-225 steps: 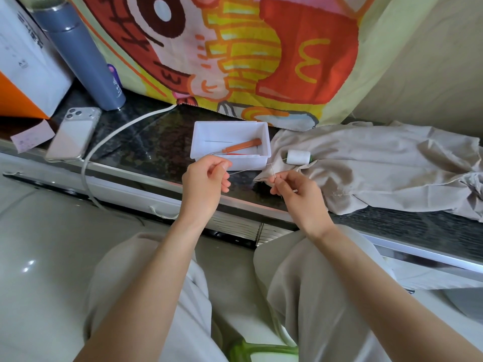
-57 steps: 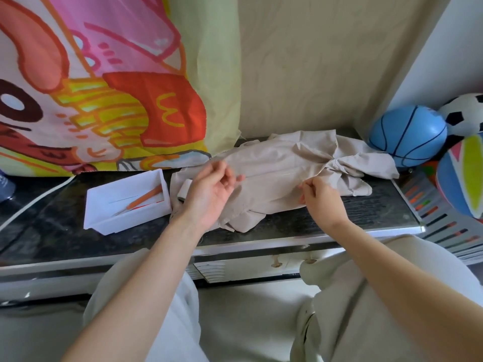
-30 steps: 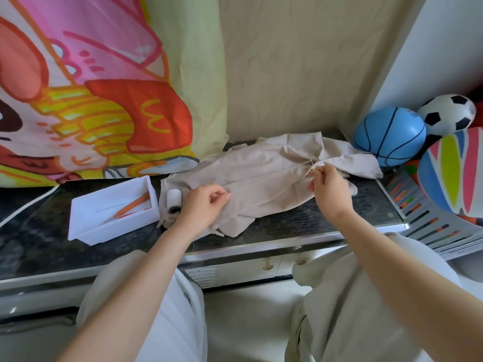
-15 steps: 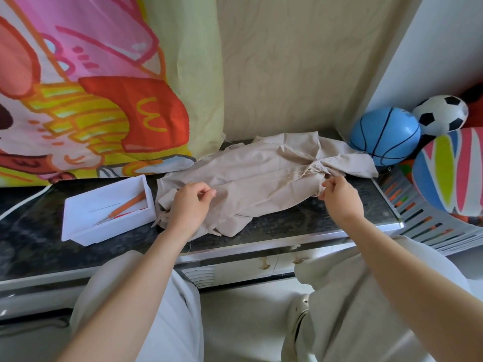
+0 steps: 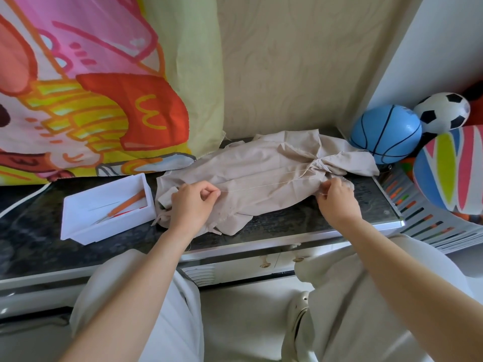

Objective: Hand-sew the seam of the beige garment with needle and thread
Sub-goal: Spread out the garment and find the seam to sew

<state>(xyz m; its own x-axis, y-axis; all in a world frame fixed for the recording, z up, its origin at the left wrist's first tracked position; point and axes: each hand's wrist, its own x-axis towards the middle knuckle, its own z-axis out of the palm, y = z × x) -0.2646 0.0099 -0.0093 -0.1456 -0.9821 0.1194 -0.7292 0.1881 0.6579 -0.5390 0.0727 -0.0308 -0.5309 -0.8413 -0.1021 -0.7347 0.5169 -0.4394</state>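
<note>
The beige garment (image 5: 264, 176) is spread crumpled across the dark stone countertop (image 5: 287, 220), between a white tray (image 5: 78, 228) on the left and a blue ball (image 5: 385, 134) on the right. The left hand (image 5: 192, 207) is held closed over the garment's left part, its fingers curled in and its thumb and forefinger pinched on a pale thread (image 5: 269, 184). From that pinch the thread is drawn taut across the cloth, rising slightly to the right, to the right hand (image 5: 337, 199). The right hand is likewise curled, and the thread's far end is pinched between its fingertips just where the garment is gathered into a bunched fold near the right edge; the cloth is touched there by the fingers. Whether a needle is held in that pinch cannot be told, as it is too small to be made out. A second faint thread line is seen on the cloth just above the first. An orange-handled tool (image 5: 129, 202) is laid diagonally inside the tray. A cartoon-printed cloth (image 5: 91, 87) is hung behind the counter, and a soccer ball (image 5: 441, 112) is lodged just beside the blue ball.
</note>
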